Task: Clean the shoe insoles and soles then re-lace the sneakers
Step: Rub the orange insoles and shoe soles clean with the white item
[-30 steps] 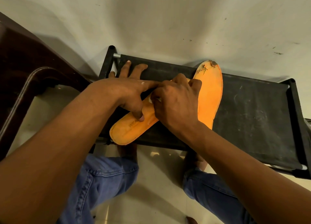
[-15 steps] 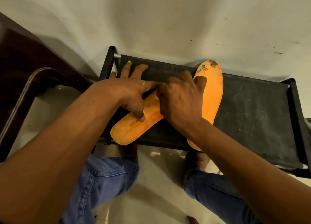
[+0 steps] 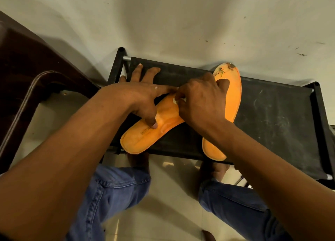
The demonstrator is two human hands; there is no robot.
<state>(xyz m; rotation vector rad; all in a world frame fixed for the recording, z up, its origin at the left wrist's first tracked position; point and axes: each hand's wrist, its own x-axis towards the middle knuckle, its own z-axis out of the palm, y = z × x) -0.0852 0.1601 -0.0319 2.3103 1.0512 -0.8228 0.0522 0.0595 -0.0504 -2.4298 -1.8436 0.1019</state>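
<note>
While the left hand [image 3: 139, 97] is spread flat, with its fingers reaching onto the black fabric shelf [image 3: 272, 117] and its thumb pressed down on the nearer orange insole [image 3: 145, 135], the right hand [image 3: 201, 103] is curled around a small white wad [image 3: 175, 100], held against the same insole's middle. What the wad is made of cannot be told; it may be a scrap of tissue or cloth. The two hands are seen close together, almost touching above the insole. A pale, wet-looking smear is visible on the insole beside the thumb.

The second insole [image 3: 233, 103] is laid alongside, partly hidden under the right hand and wrist, with a torn, dirty toe end [image 3: 225, 68] pointing toward the wall. Both heels are seen to overhang the shelf's near edge. No sneakers or laces are in view.

The cleaning is judged to be at an early stage. Risk is seen in the overhang: if the thumb's pressure were eased during a hard rub, the nearer insole could be dragged off the edge and dropped onto the tiled floor [image 3: 163, 213]. The second insole could likewise be knocked off by the right forearm. Rough rubbing near the frayed toe could also enlarge the tear.
</note>
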